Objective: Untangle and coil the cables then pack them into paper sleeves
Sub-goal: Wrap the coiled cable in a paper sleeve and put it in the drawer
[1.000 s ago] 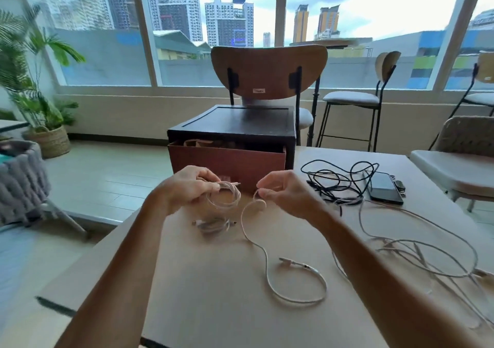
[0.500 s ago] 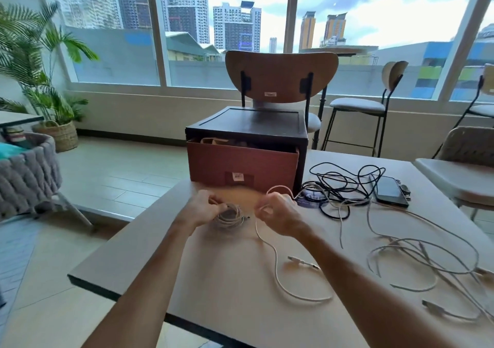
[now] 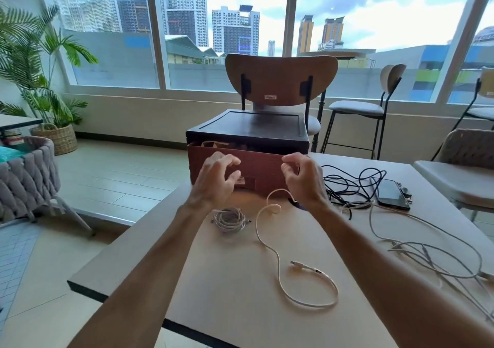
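Both hands are lifted off the cables since half a second ago and are now raised in front of the brown box [image 3: 260, 167]; the small coil once held by the left hand [image 3: 215, 180] is set down on the table [image 3: 203, 302]. The left hand is released, fingers spread and loosely curled, nothing grasped. The right hand [image 3: 303, 180] is likewise seen with curled fingers that hold nothing, though a loop of the loose white cable [image 3: 278, 267] rises close to its heel and contact there cannot be made out.

The coiled white cable [image 3: 230, 219] is left just below the left wrist, a tight round bundle with its plug ends poking out. The loose white cable is trailed across the tabletop toward the viewer, ending in a slim connector. It is judged to be light, limp and smooth, springy enough to unwind if let go; it is best taken near one plug and wound in even loops. A tangle of black cables [image 3: 347, 184] is heaped beside a dark phone [image 3: 391, 195], and more white cables [image 3: 427, 254] are sprawled at the right. Folded brown paper, probably the sleeves, is glimpsed in the box under a black lid [image 3: 248, 124].
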A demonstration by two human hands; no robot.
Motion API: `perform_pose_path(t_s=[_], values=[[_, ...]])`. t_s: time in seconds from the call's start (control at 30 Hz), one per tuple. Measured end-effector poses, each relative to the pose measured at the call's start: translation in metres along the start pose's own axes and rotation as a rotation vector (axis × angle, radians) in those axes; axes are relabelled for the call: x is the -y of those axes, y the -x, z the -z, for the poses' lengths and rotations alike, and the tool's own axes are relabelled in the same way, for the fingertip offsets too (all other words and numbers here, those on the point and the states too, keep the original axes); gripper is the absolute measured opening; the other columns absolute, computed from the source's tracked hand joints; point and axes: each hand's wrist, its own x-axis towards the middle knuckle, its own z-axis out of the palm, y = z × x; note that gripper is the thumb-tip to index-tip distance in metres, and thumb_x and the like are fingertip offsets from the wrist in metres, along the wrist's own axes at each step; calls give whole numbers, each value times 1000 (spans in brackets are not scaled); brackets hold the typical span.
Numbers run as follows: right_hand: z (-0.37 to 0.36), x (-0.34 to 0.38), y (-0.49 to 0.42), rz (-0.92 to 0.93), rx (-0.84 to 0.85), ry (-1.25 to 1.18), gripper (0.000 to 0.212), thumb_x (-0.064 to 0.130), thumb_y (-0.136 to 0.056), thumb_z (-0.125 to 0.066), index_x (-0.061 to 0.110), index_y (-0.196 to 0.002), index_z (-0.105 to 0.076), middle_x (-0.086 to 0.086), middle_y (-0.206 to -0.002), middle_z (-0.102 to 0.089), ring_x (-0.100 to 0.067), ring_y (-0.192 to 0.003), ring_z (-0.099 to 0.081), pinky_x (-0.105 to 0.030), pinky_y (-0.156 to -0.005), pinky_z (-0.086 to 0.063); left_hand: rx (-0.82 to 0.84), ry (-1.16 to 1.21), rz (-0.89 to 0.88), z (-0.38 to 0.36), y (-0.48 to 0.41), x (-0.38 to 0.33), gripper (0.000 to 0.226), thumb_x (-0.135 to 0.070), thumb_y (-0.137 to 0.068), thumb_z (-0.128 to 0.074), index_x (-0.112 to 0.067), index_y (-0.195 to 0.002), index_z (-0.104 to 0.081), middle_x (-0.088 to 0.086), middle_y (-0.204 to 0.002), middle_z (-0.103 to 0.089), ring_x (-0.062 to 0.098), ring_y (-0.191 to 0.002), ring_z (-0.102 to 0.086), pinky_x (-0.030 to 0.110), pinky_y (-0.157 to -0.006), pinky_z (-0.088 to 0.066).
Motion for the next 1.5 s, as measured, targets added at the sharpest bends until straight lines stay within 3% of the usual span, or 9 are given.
perform_pose_path(t_s=[0.33, 0.57, 0.7, 0.93, 1.03, 1.1, 1.27, 1.37, 1.5], values=[[2, -32, -81, -125, -53, 71, 27, 24, -91, -68, 20, -116, -72, -6, -125, -67, -23, -120, -58, -35, -105, -44, 109, -67, -111, -31, -69, -14, 31, -23, -95, -64, -10, -123, -69, 8, -121, -66, 25, -116, -60, 41, -104, -45], [-9, -48, -105, -163, -87, 72, 16, 18, -88, -70, 22, -101, -79, -6, -108, -72, -21, -109, -62, -30, -97, -48, 117, -38, -70, -39, -85, -6, 14, -17, -94, -65, -15, -102, -76, 1, -103, -70, 17, -96, -63, 27, -86, -46], [-9, -47, -109, -191, -103, 67, 13, 16, -87, -72, 20, -97, -80, -4, -105, -74, -18, -106, -63, -17, -87, -41, 225, -31, -48, -20, -86, -7, 8, -20, -93, -69, -19, -92, -77, -11, -86, -67, -1, -75, -58, 15, -72, -41], [-7, -43, -107, -238, -83, 59, 14, 18, -88, -71, 23, -98, -79, -3, -113, -71, -19, -110, -61, -21, -89, -43, 389, 42, 13, 10, -71, -6, 7, -28, -90, -73, -27, -87, -78, -19, -65, -67, -6, -65, -63, 17, -68, -43], [-7, -42, -107, -249, -79, 65, 13, 20, -89, -71, 25, -99, -79, -3, -116, -70, -20, -111, -61, -24, -87, -45, 458, 33, 22, 17, -71, -10, 8, -30, -91, -72, -27, -88, -79, -27, -56, -63, -16, -61, -60, 7, -60, -39], [-7, -43, -107, -258, -89, 65, 13, 22, -90, -70, 26, -99, -78, -2, -116, -68, -19, -112, -60, -24, -82, -44, 523, 9, 32, 23, -72, -12, 9, -33, -91, -72, -28, -88, -79, -26, -59, -65, -16, -63, -61, 5, -61, -40], [-10, -46, -104, -245, -115, 54, 13, 25, -90, -70, 29, -100, -78, 0, -115, -67, -19, -113, -58, -27, -80, -43, 546, 66, 111, 29, -80, -5, 13, -38, -92, -69, -32, -85, -79, -14, -84, -76, 7, -89, -70, 38, -94, -53], [-11, -48, -104, -229, -122, 43, 14, 25, -91, -70, 28, -102, -78, 0, -115, -66, -18, -111, -59, -26, -80, -43, 371, 8, 221, 18, -90, -4, 9, -23, -92, -70, -18, -90, -77, 0, -79, -75, 11, -78, -72, 35, -87, -57], [-12, -51, -103, -209, -130, 28, 14, 24, -91, -70, 27, -103, -77, 0, -115, -65, -18, -110, -60, -23, -81, -41, 291, -229, 322, 0, -101, -3, 13, -20, -89, -74, -15, -100, -78, 7, -103, -74, 15, -87, -65, 26, -77, -47]])
